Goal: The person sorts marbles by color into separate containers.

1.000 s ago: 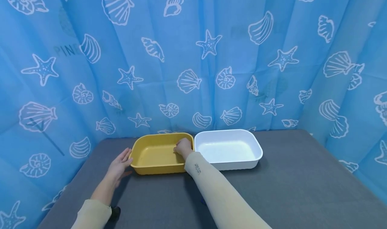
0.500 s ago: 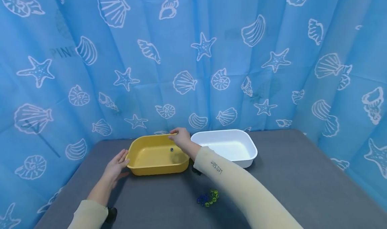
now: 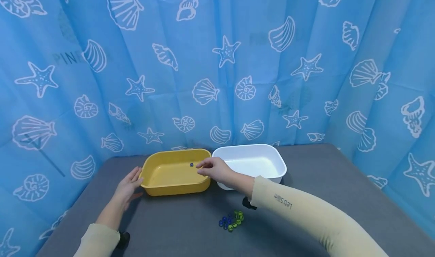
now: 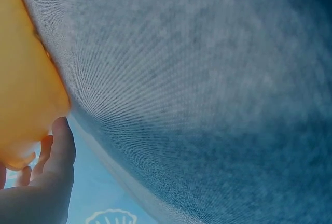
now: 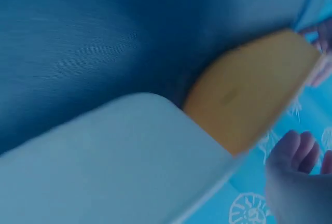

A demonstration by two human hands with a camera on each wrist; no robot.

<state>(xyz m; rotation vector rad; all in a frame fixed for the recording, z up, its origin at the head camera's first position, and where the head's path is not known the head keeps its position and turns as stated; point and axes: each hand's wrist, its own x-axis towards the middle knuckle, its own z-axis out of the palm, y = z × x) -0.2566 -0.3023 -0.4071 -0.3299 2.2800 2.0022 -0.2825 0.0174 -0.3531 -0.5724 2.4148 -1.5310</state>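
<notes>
A yellow tray (image 3: 159,191) stands on the grey table beside a white tray (image 3: 281,169). One small blue marble (image 3: 191,165) lies inside the yellow tray near its far wall. My left hand (image 3: 129,184) rests flat against the yellow tray's left end, fingers straight; the left wrist view shows the fingers (image 4: 59,146) by the yellow tray (image 4: 26,79). My right hand (image 3: 212,169) hovers over the yellow tray's right end, fingers loosely bent, with nothing seen in it. The blurred right wrist view shows both the white tray (image 5: 104,156) and the yellow tray (image 5: 249,94).
A small heap of blue and green marbles (image 3: 232,220) lies on the grey table (image 3: 323,181) in front of the trays. A blue curtain with shell prints (image 3: 217,60) closes off the back and both sides. The white tray holds nothing.
My right hand rose out of the yellow tray, passed its far rim, then drew back toward its right end. A blue marble now lies in the tray. The left hand stayed put.
</notes>
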